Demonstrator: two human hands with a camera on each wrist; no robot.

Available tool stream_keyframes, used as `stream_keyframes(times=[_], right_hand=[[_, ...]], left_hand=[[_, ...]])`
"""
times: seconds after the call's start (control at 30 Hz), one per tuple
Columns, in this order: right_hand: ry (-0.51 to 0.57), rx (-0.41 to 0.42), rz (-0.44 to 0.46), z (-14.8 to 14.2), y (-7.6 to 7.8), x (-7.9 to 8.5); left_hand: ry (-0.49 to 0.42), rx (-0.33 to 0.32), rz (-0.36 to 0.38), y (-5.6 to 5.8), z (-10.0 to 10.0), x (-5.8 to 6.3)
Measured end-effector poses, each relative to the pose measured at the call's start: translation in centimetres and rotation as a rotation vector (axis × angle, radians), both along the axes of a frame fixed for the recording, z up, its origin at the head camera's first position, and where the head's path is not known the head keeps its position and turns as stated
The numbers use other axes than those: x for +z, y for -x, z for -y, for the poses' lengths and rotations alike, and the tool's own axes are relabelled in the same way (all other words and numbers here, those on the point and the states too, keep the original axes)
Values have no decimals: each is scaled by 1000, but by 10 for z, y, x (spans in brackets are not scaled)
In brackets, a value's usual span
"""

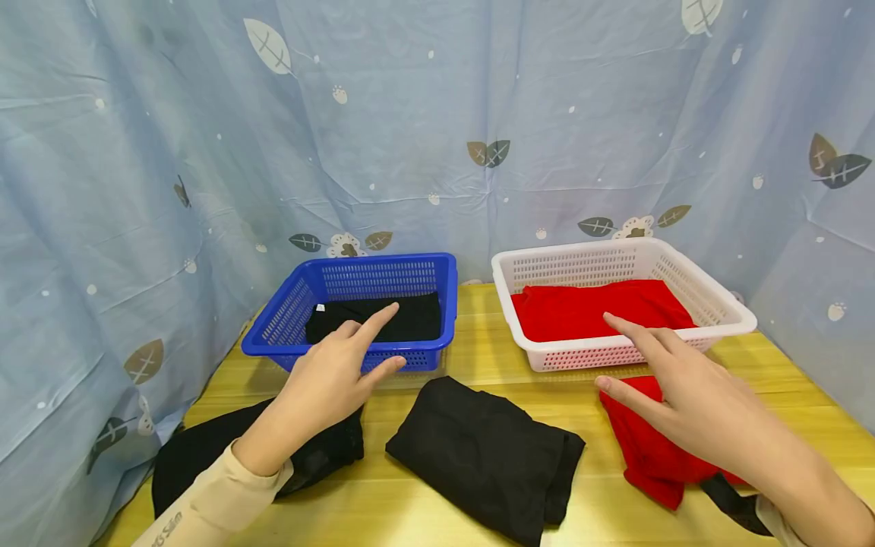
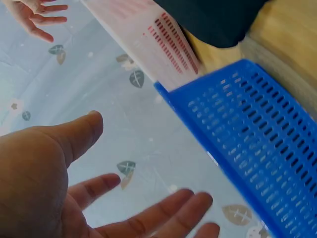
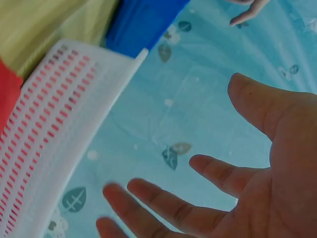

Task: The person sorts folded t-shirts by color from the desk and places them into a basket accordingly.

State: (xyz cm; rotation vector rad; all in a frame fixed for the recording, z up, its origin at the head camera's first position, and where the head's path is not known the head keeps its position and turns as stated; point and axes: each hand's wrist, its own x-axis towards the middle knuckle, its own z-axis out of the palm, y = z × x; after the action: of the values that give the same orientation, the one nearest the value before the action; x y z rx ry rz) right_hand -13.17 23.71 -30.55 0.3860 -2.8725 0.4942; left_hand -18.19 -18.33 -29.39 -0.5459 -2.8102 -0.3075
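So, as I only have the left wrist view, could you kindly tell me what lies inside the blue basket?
Observer: Black fabric lies in the blue basket.
Operator: Thank you; what is on the near side of the white basket?
Observer: A red garment, partly hidden by the right hand in the head view.
Operator: And is anything on the table beside the left sleeve?
Observer: Yes, black cloth lies there.

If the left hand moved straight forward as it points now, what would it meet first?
Probably the blue basket, at its far side, past the black cloth inside. Depth is unclear: the left hand may pass above and reach the curtain instead.
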Motion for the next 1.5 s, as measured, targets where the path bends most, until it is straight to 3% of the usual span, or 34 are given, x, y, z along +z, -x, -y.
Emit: stream_keyframes(times=[0.3,0.4,0.53,0.63,0.73,1.03,1.3,1.5], right_hand=[[55,66,99,17,-15,-11],[106,140,169,22,-21,-17],[213,243,359,25,-27,-30],[279,244,546,28,-28,-40],[313,230,664,32,-27,-49],[342,212,765,44,-23,-71],[435,286,770,45,-19,-75],[532,334,801,46,-16,-78]], left_hand=[[-42,-126,121,0,-5,-12],[-58,-188,187,0,-4,-18],[-98,-281,293,-2,-3,-27],[-114,-308,377,-2,-1,-34],[-107,-303,439,-1,-1,-40],[-82,-308,577,5,-5,-56],[-170,-336,637,14,-9,-66],[-250,-325,718,13,-15,-67]])
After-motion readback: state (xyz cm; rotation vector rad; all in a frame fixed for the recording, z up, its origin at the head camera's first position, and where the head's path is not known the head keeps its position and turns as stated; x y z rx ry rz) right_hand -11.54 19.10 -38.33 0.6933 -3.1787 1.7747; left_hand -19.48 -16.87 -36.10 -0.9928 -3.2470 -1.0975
